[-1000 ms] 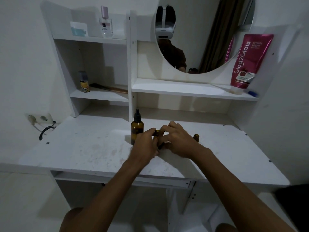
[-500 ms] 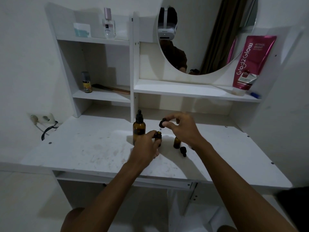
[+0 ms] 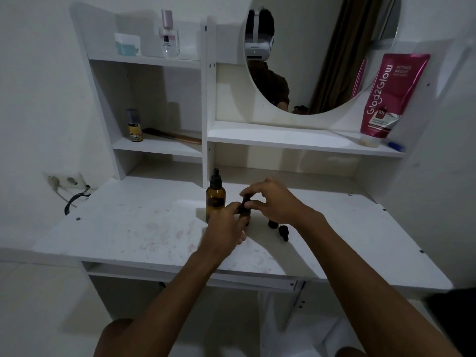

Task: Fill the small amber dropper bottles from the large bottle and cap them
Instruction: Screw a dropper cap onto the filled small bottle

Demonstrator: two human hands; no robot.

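Left hand (image 3: 226, 222) curls around a small amber glass dropper bottle (image 3: 246, 215), holding it upright on the white laminate desk (image 3: 128, 228) near frame centre. Right hand (image 3: 273, 202) comes in from 3 o'clock, thumb and fingertips pinching the black dropper cap (image 3: 246, 200) that sits on top of that bottle; cannot tell if the cap is fully seated. Large amber glass bottle (image 3: 215, 199) with a black dropper top stands upright just beside the held bottle at its 9 o'clock, partly behind the left hand's fingers, apparently not touching the bottle. Second small amber bottle (image 3: 272, 223) stands at 4 o'clock of the held one, mostly hidden under the right hand, top not visible. Loose black dropper cap (image 3: 283, 231) lies on its side on the desk just beside that second bottle, at its 5 o'clock. Desk surface is scuffed and stained at 8 o'clock of the hands. Round mirror (image 3: 322, 60) at frame 1 o'clock. Pink squeeze tube (image 3: 389, 99) stands cap-down on the shelf at 2 o'clock, leaning on the side panel. Clear perfume bottle with pink cap (image 3: 168, 37) on the top shelf at 11 o'clock. Small yellow-labelled bottle (image 3: 134, 126) on the middle shelf at 10 o'clock, wooden-handled brush (image 3: 172, 135) lying beside it. White wall socket (image 3: 64, 180) at 9 o'clock.
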